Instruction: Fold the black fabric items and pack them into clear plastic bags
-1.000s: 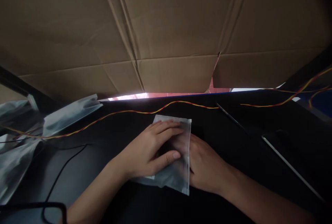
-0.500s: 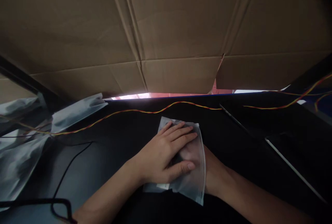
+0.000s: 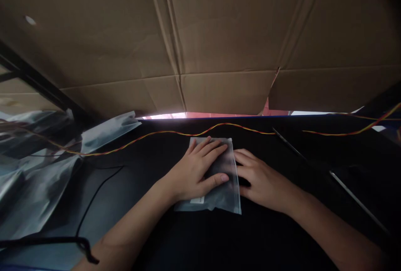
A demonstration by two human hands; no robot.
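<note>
A translucent, frosted plastic pouch [image 3: 216, 202] lies flat near the middle of the tabletop [image 3: 194, 241], roughly rectangular, with a ribbed closure strip down its right edge and a slightly wavy bottom edge. A small white label [image 3: 198, 200] shows near its lower left; whether it sits on or inside the plastic I cannot tell. What else the pouch contains is hidden under the left hand [image 3: 200, 168], which rests across it palm down, grip spread, the thumb apart from the fingers. The right hand [image 3: 255, 175] is at the strip, fingers bent and a little apart; their tips blur behind the film, inside the pouch or beneath it, so I cannot tell whether that grip pinches anything.

At the left lie more cloudy plastic: a large creased bag [image 3: 50, 195] and, farther back, a narrow, folded packet [image 3: 109, 131], their contents unclear. A twisted red-and-yellow wire [image 3: 169, 132] snakes behind the pouch, and a thin black cord [image 3: 98, 189] curves over the left side. At right, a pale straight edge [image 3: 357, 200] runs slantwise across the dark surface.

The tabletop is smooth and black. Beyond it stands creased brown cardboard [image 3: 219, 32], with pinkish red showing through the gap below.
</note>
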